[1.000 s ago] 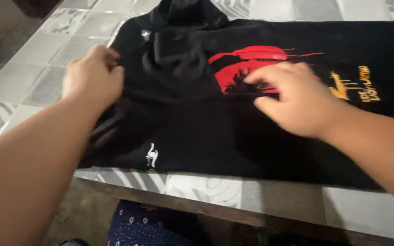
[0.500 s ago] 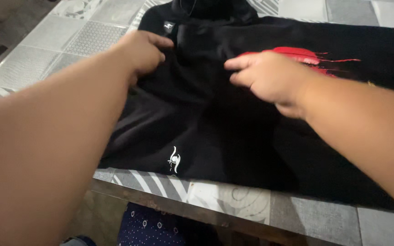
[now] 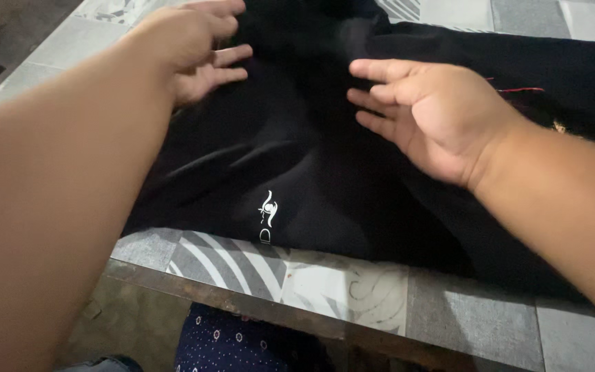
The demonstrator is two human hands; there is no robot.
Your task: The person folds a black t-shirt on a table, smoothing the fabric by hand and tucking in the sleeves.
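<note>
On the black garment (image 3: pixel 297 172) we rest both hands, spread wide and holding nothing. Our left hand (image 3: pixel 191 45) lies near its upper edge, our right hand (image 3: pixel 435 114) at its middle. The garment covers the tiled tabletop (image 3: pixel 352 289).

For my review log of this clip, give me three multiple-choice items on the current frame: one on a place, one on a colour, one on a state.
1. Where does the black garment lie?
A. on a tiled table top
B. on a wooden floor
C. on a hanger

2. What colour is the small emblem near the garment's near edge?
A. green
B. white
C. blue

3. How is the right hand posed?
A. closed in a fist
B. gripping scissors
C. open, fingers spread

Answers: 1 A, grey and patterned tiles of the table top show under and around the cloth. 2 B, the mark stands out white on black. 3 C, its fingers are stretched apart over the cloth, like those of the left hand.
</note>
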